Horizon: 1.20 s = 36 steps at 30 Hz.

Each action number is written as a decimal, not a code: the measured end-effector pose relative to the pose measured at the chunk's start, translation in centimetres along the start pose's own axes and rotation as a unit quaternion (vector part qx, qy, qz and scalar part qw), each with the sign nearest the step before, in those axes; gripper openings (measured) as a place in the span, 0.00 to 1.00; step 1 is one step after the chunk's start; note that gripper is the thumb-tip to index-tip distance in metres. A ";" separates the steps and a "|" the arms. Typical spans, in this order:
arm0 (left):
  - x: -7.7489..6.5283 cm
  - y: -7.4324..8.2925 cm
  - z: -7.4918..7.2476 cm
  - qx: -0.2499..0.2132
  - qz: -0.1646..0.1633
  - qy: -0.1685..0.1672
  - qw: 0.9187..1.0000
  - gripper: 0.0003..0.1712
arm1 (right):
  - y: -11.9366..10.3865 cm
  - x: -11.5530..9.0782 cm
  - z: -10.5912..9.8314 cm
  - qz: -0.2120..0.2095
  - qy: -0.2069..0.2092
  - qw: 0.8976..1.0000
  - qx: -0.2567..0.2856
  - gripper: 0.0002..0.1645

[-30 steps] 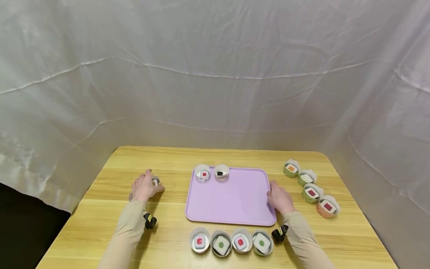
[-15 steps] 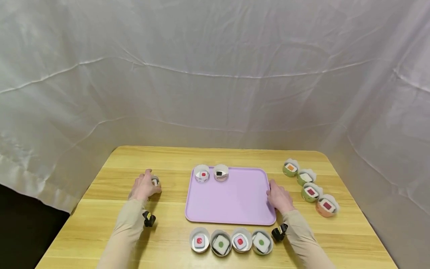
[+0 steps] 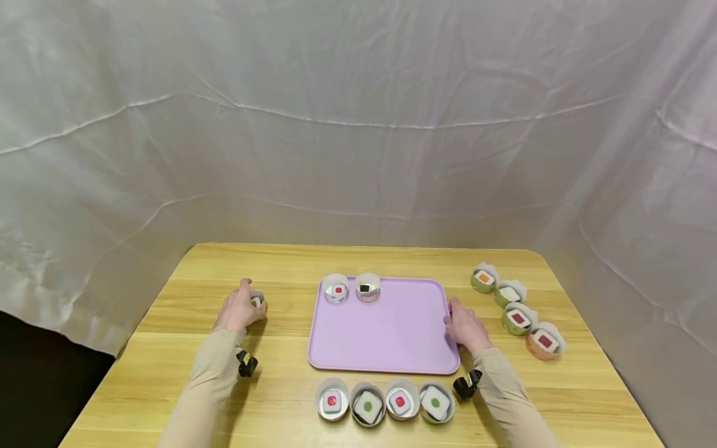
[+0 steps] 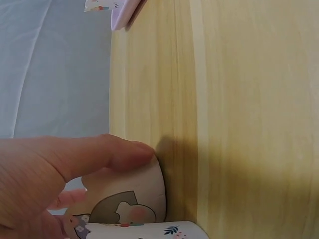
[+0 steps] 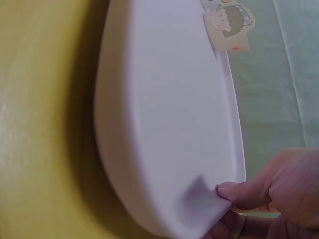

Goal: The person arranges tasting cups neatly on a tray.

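Observation:
At the table's left side my left hand grips a small paper cup that holds a white piece. In the left wrist view my thumb presses on this cartoon-printed cup; a white cup with a leaf print is right beside it, mostly cut off by the frame. My right hand pinches the right rim of the lilac tray, thumb on top and fingers beneath, as the right wrist view shows. Two paper cups, one with a red-centred piece and one with a black-centred piece, stand at the tray's back left.
Along the tray's front edge runs a row of paper cups with red- and green-centred white pieces. Several more cups form a slanting line at the right. Grey cloth hangs behind the table and at its sides.
My left thumb has drawn in towards the cup, and the hand has closed around it. My right hand keeps its place on the tray rim.

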<state>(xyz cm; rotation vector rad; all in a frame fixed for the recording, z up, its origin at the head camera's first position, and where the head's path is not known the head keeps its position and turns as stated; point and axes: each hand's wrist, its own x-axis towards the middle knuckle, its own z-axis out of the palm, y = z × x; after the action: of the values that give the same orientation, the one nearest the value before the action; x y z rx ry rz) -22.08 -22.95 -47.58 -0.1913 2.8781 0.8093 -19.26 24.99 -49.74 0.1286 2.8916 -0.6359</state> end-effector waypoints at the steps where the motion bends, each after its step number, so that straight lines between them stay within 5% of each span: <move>1: 0.0 0.0 0.1 -0.001 0.001 0.002 1.000 0.51 | 0.0 0.0 0.0 0.000 -0.002 1.000 0.003 0.10; 17: -0.3 1.8 0.9 -0.008 0.078 0.065 0.995 0.50 | 0.2 0.2 -0.2 0.004 -0.017 0.999 0.041 0.10; 36: -1.3 6.6 2.5 -0.033 0.147 0.096 0.984 0.46 | 0.4 0.3 0.2 0.003 -0.014 0.999 0.039 0.09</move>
<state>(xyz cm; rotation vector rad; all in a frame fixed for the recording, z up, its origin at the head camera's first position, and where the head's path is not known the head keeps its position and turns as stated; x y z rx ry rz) -21.63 -15.96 -46.16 0.1620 3.1101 0.9843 -19.45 25.29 -50.15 0.1380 2.8381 -0.7446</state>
